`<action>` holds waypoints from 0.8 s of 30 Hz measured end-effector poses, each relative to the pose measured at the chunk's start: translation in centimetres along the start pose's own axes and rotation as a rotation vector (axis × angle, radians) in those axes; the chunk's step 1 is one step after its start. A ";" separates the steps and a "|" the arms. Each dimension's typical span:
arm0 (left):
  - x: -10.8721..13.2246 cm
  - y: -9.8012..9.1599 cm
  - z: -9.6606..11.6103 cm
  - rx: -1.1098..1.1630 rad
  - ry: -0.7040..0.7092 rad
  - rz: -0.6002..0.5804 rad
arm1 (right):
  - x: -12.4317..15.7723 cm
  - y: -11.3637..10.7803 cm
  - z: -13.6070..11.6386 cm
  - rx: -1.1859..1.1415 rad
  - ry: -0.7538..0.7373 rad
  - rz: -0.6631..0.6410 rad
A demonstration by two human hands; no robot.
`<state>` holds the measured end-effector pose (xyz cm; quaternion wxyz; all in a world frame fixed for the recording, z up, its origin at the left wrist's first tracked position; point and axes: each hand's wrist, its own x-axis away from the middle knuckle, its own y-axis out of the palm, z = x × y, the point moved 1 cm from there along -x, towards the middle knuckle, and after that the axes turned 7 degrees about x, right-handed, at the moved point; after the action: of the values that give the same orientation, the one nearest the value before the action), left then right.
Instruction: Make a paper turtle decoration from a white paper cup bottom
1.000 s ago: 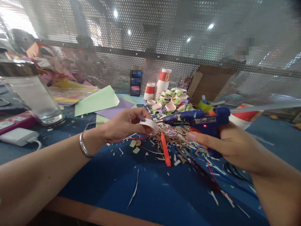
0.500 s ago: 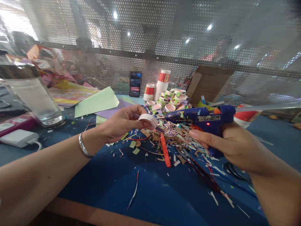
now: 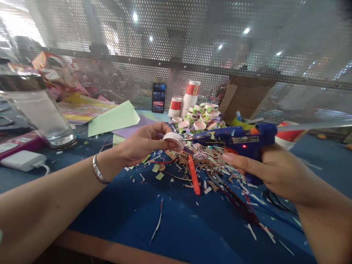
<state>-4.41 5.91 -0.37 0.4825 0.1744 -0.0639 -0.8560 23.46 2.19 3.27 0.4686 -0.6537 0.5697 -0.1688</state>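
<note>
My left hand (image 3: 143,143) pinches a small round white cup bottom (image 3: 174,140), its rim facing the nozzle. A purple paper piece (image 3: 188,150) shows just beneath it. In my right hand (image 3: 264,167) is a blue hot glue gun (image 3: 233,136) with its red light on and a long clear glue stick (image 3: 313,127) out of its back. The metal nozzle meets or nearly meets the right side of the cup bottom; I cannot tell which. Below the two lies an orange pen-like stick (image 3: 194,175) among paper scraps (image 3: 211,157).
Decorated cup pieces (image 3: 205,115) are heaped behind, beside stacked paper cups (image 3: 189,98) and a phone (image 3: 158,97). Green paper (image 3: 114,119), a glass of water (image 3: 46,113) and a white charger (image 3: 23,160) lie leftward. Scissors (image 3: 220,181) and a cable (image 3: 280,201) sit at right.
The glue gun's nozzle has come down slightly toward the rim of the cup bottom. Both hands keep nearly the same place and grip.
</note>
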 end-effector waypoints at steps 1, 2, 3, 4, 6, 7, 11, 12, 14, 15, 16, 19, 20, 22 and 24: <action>0.0 0.0 0.0 -0.003 -0.001 0.002 | 0.0 0.0 0.0 0.032 -0.002 0.000; 0.0 0.0 0.0 -0.005 0.000 0.005 | 0.0 0.0 0.1 0.074 -0.007 -0.004; 0.0 0.0 0.0 -0.009 0.002 0.006 | 0.0 0.0 0.1 0.112 -0.012 -0.010; -0.1 -0.1 0.1 -0.012 0.006 0.007 | -0.1 0.0 0.1 0.128 -0.018 -0.012; -0.1 -0.1 0.1 -0.021 0.008 0.009 | -0.1 0.0 0.1 0.139 -0.028 -0.017; -0.1 -0.1 0.1 -0.026 0.007 0.011 | -0.1 0.0 0.1 0.140 -0.035 -0.018; -0.1 -0.1 0.0 -0.030 0.004 0.009 | -0.1 0.0 0.0 0.147 -0.064 -0.009; -0.1 0.0 0.0 -0.031 0.005 0.009 | -0.1 0.0 0.0 0.150 -0.068 -0.008; -0.1 0.0 -0.1 -0.033 0.006 0.011 | -0.1 0.0 0.0 0.154 -0.070 -0.009; -0.1 0.0 -0.1 -0.035 0.008 0.013 | -0.1 0.0 0.0 0.157 -0.072 -0.009; -0.1 0.0 -0.1 -0.036 0.009 0.013 | -0.1 -0.1 0.0 0.160 -0.074 -0.006; -0.1 0.0 0.0 -0.038 0.012 0.007 | -0.1 0.0 0.1 0.168 -0.075 0.002; -0.1 0.0 0.0 -0.041 0.013 0.006 | 0.0 -0.1 0.2 0.168 -0.071 0.005; -0.1 0.0 0.0 -0.051 0.011 0.010 | 0.0 0.0 0.2 0.169 -0.062 -0.001; -0.1 0.0 0.0 -0.065 0.008 0.020 | 0.0 0.0 0.1 0.170 -0.060 -0.008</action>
<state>-4.42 6.00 -0.32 0.4966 0.1614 -0.0359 -0.8521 23.54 2.25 3.25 0.5386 -0.6187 0.5363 -0.1987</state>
